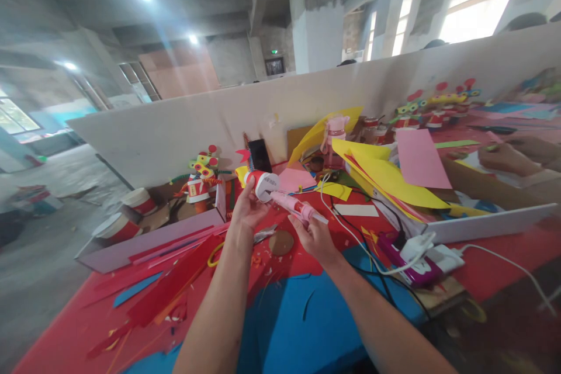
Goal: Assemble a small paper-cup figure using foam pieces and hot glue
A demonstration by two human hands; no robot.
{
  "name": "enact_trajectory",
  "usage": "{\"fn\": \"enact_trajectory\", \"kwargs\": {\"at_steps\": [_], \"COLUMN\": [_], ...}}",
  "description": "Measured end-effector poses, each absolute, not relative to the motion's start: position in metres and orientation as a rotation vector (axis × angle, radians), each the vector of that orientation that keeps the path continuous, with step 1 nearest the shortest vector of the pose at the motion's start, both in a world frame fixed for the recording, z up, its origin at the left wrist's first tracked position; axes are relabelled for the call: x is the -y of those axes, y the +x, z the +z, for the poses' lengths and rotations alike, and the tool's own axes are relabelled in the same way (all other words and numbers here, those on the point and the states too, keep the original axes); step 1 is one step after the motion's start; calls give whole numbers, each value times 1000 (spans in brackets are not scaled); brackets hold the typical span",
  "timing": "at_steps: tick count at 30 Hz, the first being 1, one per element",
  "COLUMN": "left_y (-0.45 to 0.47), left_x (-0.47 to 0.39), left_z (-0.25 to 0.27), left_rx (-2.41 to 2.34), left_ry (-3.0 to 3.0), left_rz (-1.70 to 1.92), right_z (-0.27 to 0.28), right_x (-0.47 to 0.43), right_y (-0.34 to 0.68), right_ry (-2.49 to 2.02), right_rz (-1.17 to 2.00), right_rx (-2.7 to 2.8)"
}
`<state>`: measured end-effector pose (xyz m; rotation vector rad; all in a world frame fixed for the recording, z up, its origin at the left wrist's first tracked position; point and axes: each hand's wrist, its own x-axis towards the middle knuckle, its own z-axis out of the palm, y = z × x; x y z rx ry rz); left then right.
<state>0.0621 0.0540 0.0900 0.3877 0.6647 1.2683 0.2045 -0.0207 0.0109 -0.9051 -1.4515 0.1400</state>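
Note:
My left hand (246, 209) grips a red and white paper cup (268, 186) tipped on its side, its round white end turned toward my right hand. A yellow paper piece shows at the cup's far end. In my right hand (315, 238) is a pink glue gun (293, 204), its nozzle pointing left at the cup's white end. Whether the tip touches the cup is hard to tell. Below the hands, a round brown cardboard disc (281, 242) lies on the red tabletop (287, 266) among paper scraps.
At left, a box (153, 248) holds paper cups and a finished cup figure (199, 181). A phone (260, 156) leans against the white partition (205, 117). Yellow sheets (390, 178) overhang a box at right. A purple power strip (409, 260) trails cables. Another person's hands (504, 158) are far right.

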Motion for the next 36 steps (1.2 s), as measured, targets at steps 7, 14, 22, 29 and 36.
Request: {"fn": "enact_trajectory", "kwargs": {"at_steps": [7,14,22,29,36], "left_y": [62,59,63,64,64], "left_x": [-54,-57,-55,-55,-54], "left_z": [90,88,88,86,87], "left_rx": [-649,-646,-630,-636,-614], "left_ry": [383,359,389,378,411], "left_rz": [1262,1267,1248,1260,1265], "right_z": [11,9,11,14,13], "right_x": [21,19,19,20,18], "right_y": [204,206,208,210,209], "right_ry": [-897,-909,-940,-991,-1002], "right_rz": [125,106,129,158,151], "right_rx": [1418,1490,1438,1398,1394]}}
